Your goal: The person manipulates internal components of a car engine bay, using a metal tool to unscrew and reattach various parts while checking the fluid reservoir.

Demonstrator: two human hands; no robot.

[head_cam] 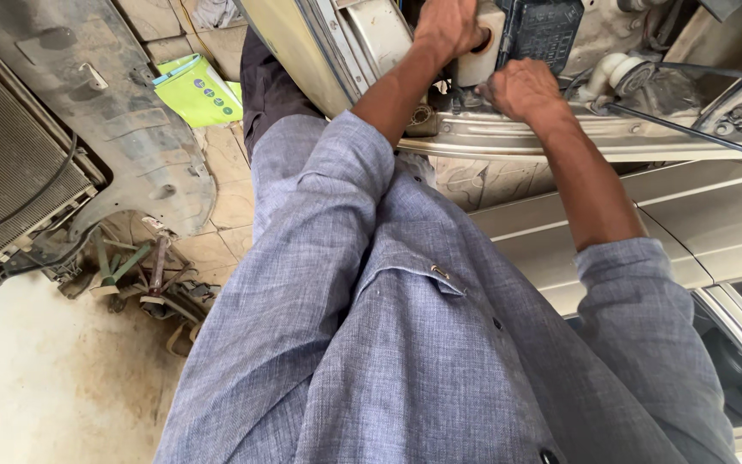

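A: Hands first?
B: Left hand (pixel 448 26), top centre of the frame, clamped over the top of a whitish plastic reservoir (pixel 484 53) in the engine bay, fingers curled around its upper edge. Right hand (pixel 521 88) just below and right of it, closed in a loose fist against the metal front rail (pixel 560 137). Can't tell what it pinches, if anything. The hands are apart but near each other.
A: Contents of the reservoir?
B: Can't tell, the walls are opaque and the hand covers the top.
A: Other containers?
B: Black fuse box (pixel 543 30), lid shut, touching the reservoir's right side. White capped filler neck (pixel 624 73) further right, cap on.
A: Outward?
B: Thin black rod (pixel 697 131) slants across at upper right. Detached grey bumper (pixel 122 129) with a radiator (pixel 10 163) at left, loose tools (pixel 152 275) on the floor below it, green-yellow packet (pixel 199 90) at upper left.
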